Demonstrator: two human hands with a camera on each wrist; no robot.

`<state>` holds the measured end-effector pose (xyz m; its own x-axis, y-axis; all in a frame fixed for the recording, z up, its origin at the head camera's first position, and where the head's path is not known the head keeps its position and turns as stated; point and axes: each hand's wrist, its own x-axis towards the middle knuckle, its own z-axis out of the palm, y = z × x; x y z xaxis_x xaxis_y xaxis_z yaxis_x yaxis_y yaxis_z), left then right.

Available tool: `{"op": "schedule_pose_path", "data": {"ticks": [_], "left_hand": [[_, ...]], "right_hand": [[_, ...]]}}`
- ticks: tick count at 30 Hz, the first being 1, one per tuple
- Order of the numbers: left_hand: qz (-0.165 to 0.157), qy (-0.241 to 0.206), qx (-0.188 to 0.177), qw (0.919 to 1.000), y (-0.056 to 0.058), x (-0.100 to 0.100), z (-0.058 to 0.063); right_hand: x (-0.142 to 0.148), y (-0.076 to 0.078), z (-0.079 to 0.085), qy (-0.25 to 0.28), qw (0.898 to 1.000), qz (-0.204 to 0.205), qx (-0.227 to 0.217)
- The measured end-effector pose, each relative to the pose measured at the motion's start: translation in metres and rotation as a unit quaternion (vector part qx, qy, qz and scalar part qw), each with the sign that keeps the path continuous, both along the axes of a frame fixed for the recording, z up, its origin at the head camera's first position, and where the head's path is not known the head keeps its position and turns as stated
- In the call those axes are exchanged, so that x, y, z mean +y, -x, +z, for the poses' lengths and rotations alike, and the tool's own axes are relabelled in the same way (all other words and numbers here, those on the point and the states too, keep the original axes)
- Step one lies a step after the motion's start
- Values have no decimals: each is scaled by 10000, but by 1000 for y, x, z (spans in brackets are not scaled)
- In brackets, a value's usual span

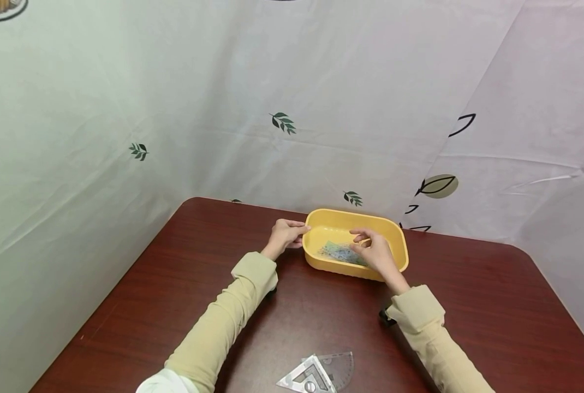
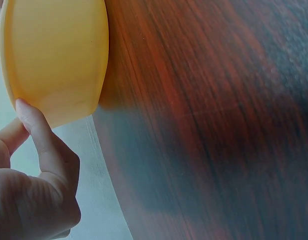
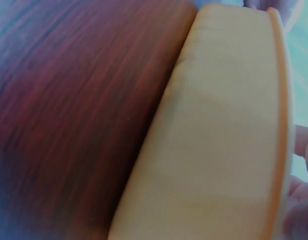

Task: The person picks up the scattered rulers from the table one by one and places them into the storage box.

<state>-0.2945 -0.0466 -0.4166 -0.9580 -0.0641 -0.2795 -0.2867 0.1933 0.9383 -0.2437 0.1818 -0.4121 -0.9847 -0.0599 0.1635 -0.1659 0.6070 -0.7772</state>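
A yellow plastic tub (image 1: 400, 236) stands at the back edge of the table. My left hand (image 1: 286, 234) pinches its left rim between thumb and finger, as the left wrist view shows at the tub's wall (image 2: 56, 50). Inside lie clear plastic pieces (image 1: 338, 252) with green and bluish tints, too small to tell apart. Over the tub's right half hovers my right hand (image 1: 376, 251), fingers bent and thumb apart, with nothing seen between them. In the right wrist view the tub's side (image 3: 218, 125) hides most of that hand.
Near the table's front a clear set square (image 1: 309, 376) overlaps a clear protractor (image 1: 338, 368). The dark red wooden table (image 1: 469, 284) meets a pale curtain (image 1: 321, 98) with leaf prints behind and at the sides.
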Motion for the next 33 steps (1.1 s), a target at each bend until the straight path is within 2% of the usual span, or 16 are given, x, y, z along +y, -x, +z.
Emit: {"op": "schedule_pose_path", "data": {"ticks": [5,13,20,27,33], "left_hand": [[-29,18,17,10000,-1,0,1],[-3,30,-18,10000,-1,0,0],[-11,88,-6,10000,-1,0,1],[2,106,-13,9999,-1,0,3],[-24,76,-4,10000,-1,0,0]], "right_hand": [[-3,-6,6,-12,10000,37,86],[-9,-21,13,96,9992,370,133],[-18,-40,17,300,9967,755,-78],[-27,-57,15,326,9936,1080,-55],[-31,-74,10,498,9869,1507,-292]]}}
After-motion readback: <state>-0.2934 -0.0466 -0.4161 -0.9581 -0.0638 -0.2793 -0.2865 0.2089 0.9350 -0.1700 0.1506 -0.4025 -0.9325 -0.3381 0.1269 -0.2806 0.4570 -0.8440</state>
